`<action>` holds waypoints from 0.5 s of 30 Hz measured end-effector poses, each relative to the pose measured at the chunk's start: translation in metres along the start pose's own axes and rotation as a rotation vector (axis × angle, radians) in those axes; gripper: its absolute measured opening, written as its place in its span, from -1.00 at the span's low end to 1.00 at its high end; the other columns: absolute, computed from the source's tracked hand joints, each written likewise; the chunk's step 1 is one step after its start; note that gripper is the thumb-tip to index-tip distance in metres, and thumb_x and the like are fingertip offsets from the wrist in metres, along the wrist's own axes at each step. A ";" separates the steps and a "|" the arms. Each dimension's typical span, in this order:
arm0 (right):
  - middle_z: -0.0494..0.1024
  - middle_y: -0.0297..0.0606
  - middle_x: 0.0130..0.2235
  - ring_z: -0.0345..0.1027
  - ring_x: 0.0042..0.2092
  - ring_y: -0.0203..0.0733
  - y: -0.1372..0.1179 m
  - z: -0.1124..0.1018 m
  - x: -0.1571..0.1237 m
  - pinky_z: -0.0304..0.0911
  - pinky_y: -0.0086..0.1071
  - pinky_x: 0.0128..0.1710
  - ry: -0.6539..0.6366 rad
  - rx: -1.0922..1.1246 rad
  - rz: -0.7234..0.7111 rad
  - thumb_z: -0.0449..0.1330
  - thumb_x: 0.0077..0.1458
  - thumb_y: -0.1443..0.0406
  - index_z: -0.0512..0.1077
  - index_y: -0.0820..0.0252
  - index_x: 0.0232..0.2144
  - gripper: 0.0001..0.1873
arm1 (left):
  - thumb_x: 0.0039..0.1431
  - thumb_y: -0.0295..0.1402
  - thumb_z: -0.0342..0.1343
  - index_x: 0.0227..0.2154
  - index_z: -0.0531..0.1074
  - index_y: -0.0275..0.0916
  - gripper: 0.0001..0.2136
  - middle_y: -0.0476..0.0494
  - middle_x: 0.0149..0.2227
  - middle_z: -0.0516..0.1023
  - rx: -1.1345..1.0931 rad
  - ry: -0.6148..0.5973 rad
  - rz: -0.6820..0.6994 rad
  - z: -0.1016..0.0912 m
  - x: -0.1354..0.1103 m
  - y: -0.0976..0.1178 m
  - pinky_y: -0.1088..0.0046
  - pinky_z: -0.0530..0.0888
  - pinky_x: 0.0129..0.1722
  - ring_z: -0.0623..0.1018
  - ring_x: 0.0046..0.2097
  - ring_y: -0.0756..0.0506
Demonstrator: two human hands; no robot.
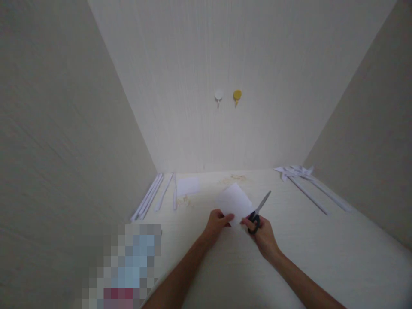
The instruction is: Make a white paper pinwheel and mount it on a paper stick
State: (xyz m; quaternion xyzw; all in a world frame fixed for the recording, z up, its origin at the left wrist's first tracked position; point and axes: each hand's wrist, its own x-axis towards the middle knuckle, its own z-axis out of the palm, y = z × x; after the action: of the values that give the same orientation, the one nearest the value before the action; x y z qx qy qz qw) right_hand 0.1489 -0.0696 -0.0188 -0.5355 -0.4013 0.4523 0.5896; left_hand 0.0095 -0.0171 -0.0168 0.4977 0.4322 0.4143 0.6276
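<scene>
A square sheet of white paper (234, 201) is held just above the table, turned so that one corner points away from me. My left hand (219, 222) pinches its near left edge between thumb and fingers. In my right hand (263, 234) is a pair of scissors (254, 221) with black handles, my fingers in the loops. The blades point up and to the right, beside the paper's right corner, and look closed. A small dark red patch shows under the sheet by my left fingers; I cannot make out what it is.
Several rolled paper sticks (149, 197) lie at the left, beside a flat white sheet (188, 186). Folded paper pinwheels (294, 171) on sticks (309, 195) lie at the right. Small shavings (238, 177) are scattered at the back. A white hook (219, 95) and yellow hook (237, 94) are on the wall.
</scene>
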 end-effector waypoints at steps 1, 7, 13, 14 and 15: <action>0.27 -0.43 -0.67 0.01 -0.61 -0.42 0.000 0.000 0.000 -0.09 -0.49 -0.63 0.013 0.006 -0.010 0.27 -0.28 0.20 0.37 0.28 -0.62 -0.75 | -0.33 -0.21 0.24 -0.66 0.44 -0.39 -0.72 -0.09 -0.63 0.45 0.016 -0.014 0.005 0.000 -0.001 0.001 0.51 0.35 -0.52 0.41 -0.58 0.02; 0.25 -0.46 -0.64 -0.01 -0.60 -0.45 0.001 -0.001 0.002 -0.11 -0.52 -0.64 0.062 0.157 0.019 0.28 -0.28 0.26 0.35 0.26 -0.56 -0.79 | -0.26 -0.32 0.20 -0.55 0.49 -0.36 -0.81 -0.10 -0.54 0.52 0.020 -0.075 0.024 0.003 -0.007 0.009 0.51 0.39 -0.48 0.45 -0.51 -0.01; 0.23 -0.47 -0.64 -0.03 -0.61 -0.47 0.001 -0.001 0.001 -0.13 -0.53 -0.66 0.081 0.191 0.015 0.29 -0.29 0.26 0.34 0.26 -0.55 -0.77 | -0.23 -0.39 0.18 -0.46 0.50 -0.36 -0.80 -0.12 -0.49 0.54 -0.010 -0.092 0.031 0.002 -0.006 0.006 0.53 0.40 -0.50 0.47 -0.47 -0.01; 0.23 -0.47 -0.65 -0.05 -0.63 -0.48 0.000 -0.001 0.000 -0.15 -0.53 -0.67 0.074 0.189 0.021 0.29 -0.29 0.26 0.34 0.26 -0.54 -0.76 | -0.24 -0.40 0.18 -0.43 0.50 -0.37 -0.78 -0.14 -0.46 0.55 -0.016 -0.070 0.025 0.002 -0.006 0.006 0.54 0.41 -0.51 0.48 -0.47 -0.01; 0.24 -0.47 -0.65 -0.07 -0.63 -0.48 -0.001 0.000 0.000 -0.16 -0.53 -0.68 0.067 0.183 0.025 0.30 -0.30 0.27 0.34 0.27 -0.53 -0.76 | -0.25 -0.40 0.19 -0.42 0.50 -0.38 -0.76 -0.15 -0.44 0.55 -0.023 -0.047 0.018 0.002 -0.005 0.006 0.54 0.41 -0.52 0.48 -0.47 -0.02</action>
State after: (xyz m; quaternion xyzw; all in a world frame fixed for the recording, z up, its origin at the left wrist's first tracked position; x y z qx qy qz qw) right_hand 0.1492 -0.0698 -0.0177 -0.4993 -0.3318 0.4763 0.6433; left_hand 0.0098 -0.0217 -0.0103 0.5040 0.4080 0.4132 0.6393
